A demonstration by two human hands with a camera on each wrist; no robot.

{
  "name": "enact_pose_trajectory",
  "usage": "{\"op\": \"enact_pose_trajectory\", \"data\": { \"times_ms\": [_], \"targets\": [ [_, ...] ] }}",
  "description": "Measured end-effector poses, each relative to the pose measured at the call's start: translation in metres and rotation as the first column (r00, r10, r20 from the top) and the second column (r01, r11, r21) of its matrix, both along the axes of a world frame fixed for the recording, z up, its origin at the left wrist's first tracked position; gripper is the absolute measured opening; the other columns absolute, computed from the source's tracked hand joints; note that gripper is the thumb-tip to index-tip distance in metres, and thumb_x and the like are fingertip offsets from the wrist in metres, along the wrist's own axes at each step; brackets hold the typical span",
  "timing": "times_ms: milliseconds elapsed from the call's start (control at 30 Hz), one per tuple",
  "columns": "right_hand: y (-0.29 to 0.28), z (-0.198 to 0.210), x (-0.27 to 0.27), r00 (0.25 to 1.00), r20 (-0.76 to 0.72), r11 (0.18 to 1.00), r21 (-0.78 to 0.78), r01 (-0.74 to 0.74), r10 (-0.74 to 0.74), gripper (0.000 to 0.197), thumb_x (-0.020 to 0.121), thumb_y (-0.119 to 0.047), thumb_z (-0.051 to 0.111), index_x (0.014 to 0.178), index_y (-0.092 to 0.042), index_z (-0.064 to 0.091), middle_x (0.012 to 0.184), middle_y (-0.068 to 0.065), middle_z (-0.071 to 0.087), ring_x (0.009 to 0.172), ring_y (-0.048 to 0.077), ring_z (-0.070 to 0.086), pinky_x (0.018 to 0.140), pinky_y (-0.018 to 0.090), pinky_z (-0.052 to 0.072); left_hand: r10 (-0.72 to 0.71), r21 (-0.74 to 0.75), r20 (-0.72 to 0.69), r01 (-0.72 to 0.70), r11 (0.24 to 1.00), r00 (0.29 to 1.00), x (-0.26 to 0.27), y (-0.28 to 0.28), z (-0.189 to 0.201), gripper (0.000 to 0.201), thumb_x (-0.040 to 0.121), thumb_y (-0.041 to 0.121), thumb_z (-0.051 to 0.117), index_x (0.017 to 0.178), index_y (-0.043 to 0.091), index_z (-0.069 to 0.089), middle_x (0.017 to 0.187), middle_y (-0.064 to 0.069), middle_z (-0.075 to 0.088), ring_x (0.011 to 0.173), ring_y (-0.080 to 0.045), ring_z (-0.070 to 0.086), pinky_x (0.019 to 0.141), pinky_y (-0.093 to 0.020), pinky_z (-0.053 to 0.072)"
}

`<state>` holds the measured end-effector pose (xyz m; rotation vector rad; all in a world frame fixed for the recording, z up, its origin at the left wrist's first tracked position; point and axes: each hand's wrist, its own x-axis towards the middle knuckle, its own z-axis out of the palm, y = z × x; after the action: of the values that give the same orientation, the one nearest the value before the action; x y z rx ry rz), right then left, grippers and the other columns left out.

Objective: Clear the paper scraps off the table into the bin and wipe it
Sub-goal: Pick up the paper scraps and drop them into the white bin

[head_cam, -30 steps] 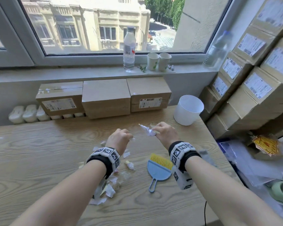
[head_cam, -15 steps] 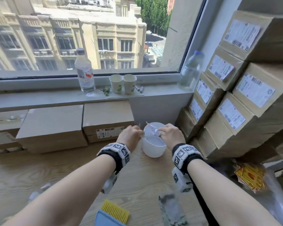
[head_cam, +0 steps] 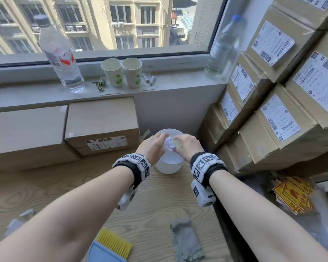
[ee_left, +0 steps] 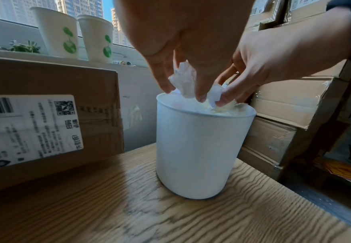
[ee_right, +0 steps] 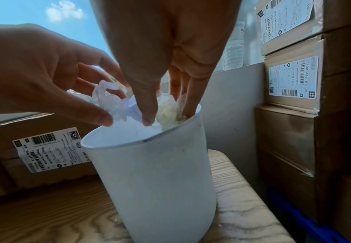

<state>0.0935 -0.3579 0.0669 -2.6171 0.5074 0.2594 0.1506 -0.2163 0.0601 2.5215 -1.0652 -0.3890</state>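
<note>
Scraps (ee_left: 188, 82) sit bunched at the bin (ee_left: 199, 148) rim, pinched in the grip of both left hand (head_cam: 152, 148) and right hand (head_cam: 187, 146); release off-centre risks pieces spilling onto the worktop (head_cam: 169, 197), or knuckles tipping the light bin.
</note>
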Motion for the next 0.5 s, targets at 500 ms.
{"op": "enact_pose_trajectory", "data": {
  "times_ms": [500],
  "targets": [
    [-0.001, 0.000, -0.009, 0.999, 0.006, 0.998, -0.012, -0.053, 0.054, 0.058, 0.083, -0.019, 0.068, 0.137, -0.020, 0.046, 0.138, 0.007, 0.051, 0.127, 0.023, 0.048, 0.106, 0.032, 0.039, -0.032, 0.055, 0.041, 0.030, 0.998, 0.999, -0.006, 0.007, -0.004, 0.053, 0.085, 0.018, 0.061, 0.133, 0.012, 0.038, 0.139, -0.007, 0.045, 0.126, -0.026, 0.044, 0.104, -0.037, 0.038]
  ]
}}
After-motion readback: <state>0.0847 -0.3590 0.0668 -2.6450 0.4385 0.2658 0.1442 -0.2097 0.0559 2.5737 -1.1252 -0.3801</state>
